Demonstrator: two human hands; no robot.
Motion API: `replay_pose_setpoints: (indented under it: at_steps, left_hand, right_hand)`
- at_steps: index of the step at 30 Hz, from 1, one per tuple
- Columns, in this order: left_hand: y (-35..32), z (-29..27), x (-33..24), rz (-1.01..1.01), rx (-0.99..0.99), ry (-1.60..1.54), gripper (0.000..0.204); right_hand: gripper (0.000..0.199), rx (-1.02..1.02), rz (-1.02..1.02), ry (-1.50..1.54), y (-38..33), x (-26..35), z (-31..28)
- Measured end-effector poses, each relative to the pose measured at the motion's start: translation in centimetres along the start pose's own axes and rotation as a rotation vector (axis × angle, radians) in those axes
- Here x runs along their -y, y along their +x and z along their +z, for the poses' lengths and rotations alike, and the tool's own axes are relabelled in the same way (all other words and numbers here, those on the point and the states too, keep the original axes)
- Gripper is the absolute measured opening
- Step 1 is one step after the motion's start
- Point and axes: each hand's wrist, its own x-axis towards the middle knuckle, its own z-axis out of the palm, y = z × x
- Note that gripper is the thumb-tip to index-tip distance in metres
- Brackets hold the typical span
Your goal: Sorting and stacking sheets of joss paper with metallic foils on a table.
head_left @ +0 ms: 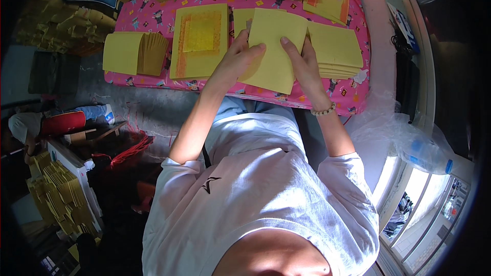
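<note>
Two hands, nearly closed in a pinch on a yellow sheet, between paper stacks on pink cloth

- i see strong daylight at the lower right, washing out around the barred opening.
- bright patches and soft shadows mottle the white shirt.
- the yellow sheet and pink tabletop read bright and fairly sharp on my feed.
- the left side is dim; its paper stacks look soft.
- my fisheye bends straight edges, and the corners go black.
</note>
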Motion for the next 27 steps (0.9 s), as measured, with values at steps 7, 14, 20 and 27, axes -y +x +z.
replay_pose_setpoints:
  at_steps: [7, 14, 20, 27]
  left_hand:
    - [0.3, -0.2, 0.3, 0.003, 0.002, -0.068, 0.044]
    - [0.2, -0.3, -0.4, -0.101, -0.042, -0.096, 0.042]
    - [0.4, -0.4, -0.2, -0.065, -0.023, -0.102, 0.038]
    - [0.7, -0.2, 0.4, -0.049, 0.014, -0.148, 0.037]
  right_hand:
    - [0.049, 0.047, -0.009, -0.084, -0.2, 0.4, -0.1]
    - [0.049, 0.062, 0.028, -0.082, -0.1, 0.4, 0.0]
    - [0.047, 0.108, 0.013, -0.102, 0.2, -0.1, -0.4]
    - [0.048, 0.086, -0.029, -0.14, 0.0, -0.1, -0.3]
